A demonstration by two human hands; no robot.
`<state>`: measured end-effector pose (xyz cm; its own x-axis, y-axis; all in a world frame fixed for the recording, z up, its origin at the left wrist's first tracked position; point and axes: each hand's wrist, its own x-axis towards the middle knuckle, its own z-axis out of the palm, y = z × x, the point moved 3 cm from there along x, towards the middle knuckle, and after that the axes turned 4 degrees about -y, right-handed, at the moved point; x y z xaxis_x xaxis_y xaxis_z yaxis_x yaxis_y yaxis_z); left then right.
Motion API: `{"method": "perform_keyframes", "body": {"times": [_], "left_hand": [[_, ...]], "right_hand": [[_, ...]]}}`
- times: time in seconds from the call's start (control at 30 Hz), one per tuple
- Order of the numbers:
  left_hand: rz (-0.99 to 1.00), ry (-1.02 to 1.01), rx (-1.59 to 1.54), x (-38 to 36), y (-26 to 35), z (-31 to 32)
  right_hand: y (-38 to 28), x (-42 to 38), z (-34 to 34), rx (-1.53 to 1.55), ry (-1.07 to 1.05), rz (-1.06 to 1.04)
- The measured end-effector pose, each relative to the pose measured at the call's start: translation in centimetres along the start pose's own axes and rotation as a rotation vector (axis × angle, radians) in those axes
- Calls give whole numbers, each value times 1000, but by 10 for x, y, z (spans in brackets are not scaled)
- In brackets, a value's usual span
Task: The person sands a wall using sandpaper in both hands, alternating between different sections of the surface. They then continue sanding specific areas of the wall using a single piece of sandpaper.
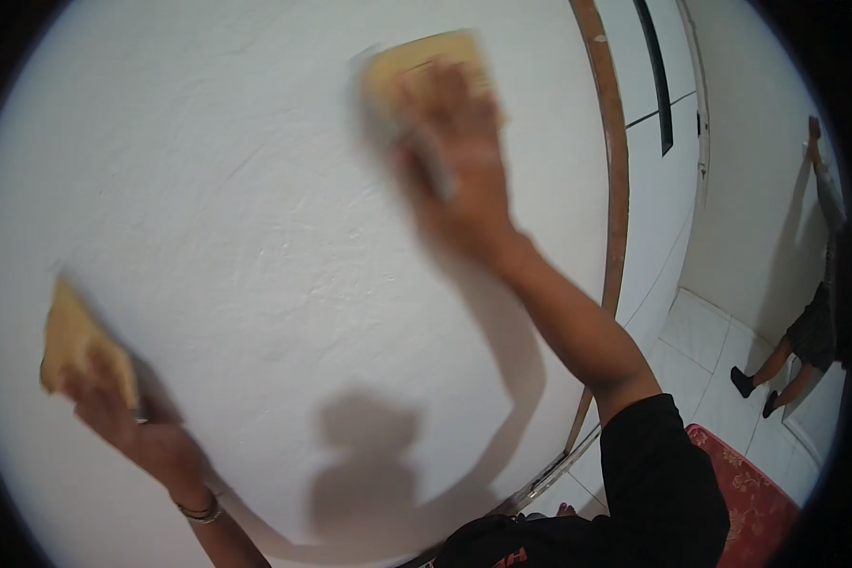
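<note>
A white, slightly uneven wall [256, 208] fills most of the head view. High on it, my right hand [469, 180] presses a yellow cloth [445, 49] against the surface, fingers spread over it. The hand and cloth are smeared by motion. Lower down at the left, my left hand [137, 426] holds a second yellow cloth [74, 327], whose pointed top sticks up past the fingertips. Bracelets circle the left wrist. Parts of both cloths are hidden under my fingers.
A brown wooden strip [611, 161] edges the wall, with a white door [653, 199] beside it. Below right is a red patterned cushioned surface [743, 492] on white floor tiles [701, 331]. Another person [814, 322] stands at the far right, an arm raised to another wall.
</note>
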<state>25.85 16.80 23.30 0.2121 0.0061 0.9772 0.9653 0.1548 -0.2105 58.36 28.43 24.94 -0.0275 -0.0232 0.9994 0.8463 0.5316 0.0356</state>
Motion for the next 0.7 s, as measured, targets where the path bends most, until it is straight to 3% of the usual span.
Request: {"method": "perform_keyframes", "body": {"times": [0.03,0.07,0.1,0.13,0.17,0.23,0.27,0.3,0.37,0.4,0.47,0.53,0.57,0.6,0.63,0.67,0.7], "left_hand": [[8,-74,24,2,20,4],[62,-135,22,-5,27,14],[120,-191,26,-7,33,17],[122,-216,-15,-4,31,12],[-15,-158,-127,-2,23,10],[-354,115,-356,-11,-9,11],[-655,-61,-425,-31,-53,14],[-950,-246,-487,-54,-100,11],[-1038,-181,-385,-67,-143,-3],[-1042,-186,-387,-64,-132,-1],[-865,150,-475,-61,-102,-4],[-642,-22,-292,-66,-73,3],[-682,-72,-314,-67,-50,10],[-387,39,-239,-55,-13,8],[-148,-5,-245,-32,26,7],[-58,-55,-40,-32,39,10],[-55,-55,-44,-29,41,10]], "right_hand": [[-29,-3,1,120,-88,-97],[-54,-16,15,58,-247,-252],[-70,-30,24,-144,-274,-466],[-67,-33,24,-50,-274,-468],[-62,-35,21,44,-272,-468],[-22,-24,-1,76,-210,-219],[13,-24,-6,-5,-62,-127],[52,-27,-8,328,149,120],[130,-40,-20,447,126,624],[144,-38,-27,395,155,695],[148,-43,-29,236,173,845],[100,-37,-20,137,181,522],[66,-34,-16,142,150,293],[32,-32,-12,157,113,75],[4,-40,-3,32,-117,-37],[-25,-50,1,51,-233,-188],[-40,-57,5,69,-347,-339]]}}
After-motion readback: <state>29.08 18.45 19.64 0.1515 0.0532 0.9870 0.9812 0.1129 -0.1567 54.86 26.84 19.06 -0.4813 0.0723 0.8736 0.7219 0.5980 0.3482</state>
